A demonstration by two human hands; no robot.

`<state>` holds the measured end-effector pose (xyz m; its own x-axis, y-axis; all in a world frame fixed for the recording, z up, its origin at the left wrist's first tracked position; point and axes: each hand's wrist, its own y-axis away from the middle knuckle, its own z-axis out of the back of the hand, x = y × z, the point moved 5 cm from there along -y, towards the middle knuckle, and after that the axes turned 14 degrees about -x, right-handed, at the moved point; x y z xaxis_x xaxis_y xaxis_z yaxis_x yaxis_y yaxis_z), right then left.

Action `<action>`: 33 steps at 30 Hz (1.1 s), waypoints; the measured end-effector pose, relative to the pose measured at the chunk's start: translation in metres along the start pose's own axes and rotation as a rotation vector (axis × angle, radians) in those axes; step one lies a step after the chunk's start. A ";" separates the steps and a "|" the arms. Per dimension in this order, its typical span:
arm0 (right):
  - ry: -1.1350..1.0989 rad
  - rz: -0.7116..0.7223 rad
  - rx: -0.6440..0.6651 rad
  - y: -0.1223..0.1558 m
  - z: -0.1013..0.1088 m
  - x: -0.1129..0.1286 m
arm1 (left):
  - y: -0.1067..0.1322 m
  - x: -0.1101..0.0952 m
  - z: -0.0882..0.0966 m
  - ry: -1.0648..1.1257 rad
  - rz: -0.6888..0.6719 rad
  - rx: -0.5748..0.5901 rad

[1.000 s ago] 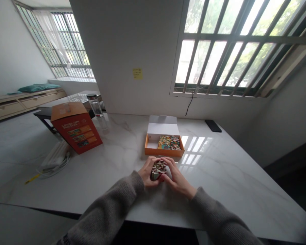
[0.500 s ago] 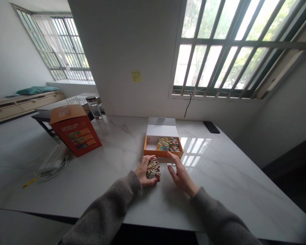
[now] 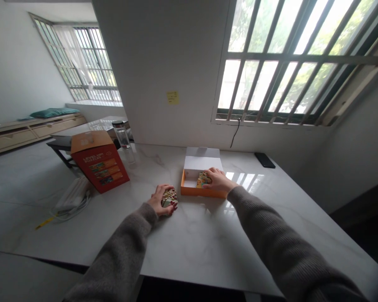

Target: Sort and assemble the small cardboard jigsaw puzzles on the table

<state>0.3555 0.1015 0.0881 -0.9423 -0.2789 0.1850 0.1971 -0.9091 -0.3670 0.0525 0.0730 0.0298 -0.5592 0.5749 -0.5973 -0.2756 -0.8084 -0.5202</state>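
My left hand (image 3: 159, 200) is closed around a small stack of colourful puzzle pieces (image 3: 169, 198) resting on the white marble table (image 3: 192, 235). My right hand (image 3: 218, 180) reaches into the open orange box (image 3: 195, 191), its fingers curled over the pile of colourful pieces (image 3: 202, 180) inside. The box's white lid stands open at the back. Whether the right hand has lifted any pieces is hidden.
A red-orange puzzle carton (image 3: 99, 165) stands at the left, with a clear bottle (image 3: 122, 136) behind it. White cables (image 3: 72, 197) lie near the left edge. A black phone (image 3: 264, 160) rests at the back right below the window.
My right hand left the stack and moved forward into the orange box. My left hand slid the stack a little to the left and keeps hold of it.
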 end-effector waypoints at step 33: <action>-0.114 0.131 0.165 -0.018 -0.018 0.007 | -0.044 0.044 0.011 -0.223 -0.161 0.112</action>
<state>0.3407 0.1215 0.0791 -0.8708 -0.4228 0.2509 0.3664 -0.8983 -0.2424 0.0319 0.1326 0.0333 -0.6555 0.6653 -0.3572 -0.4524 -0.7247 -0.5197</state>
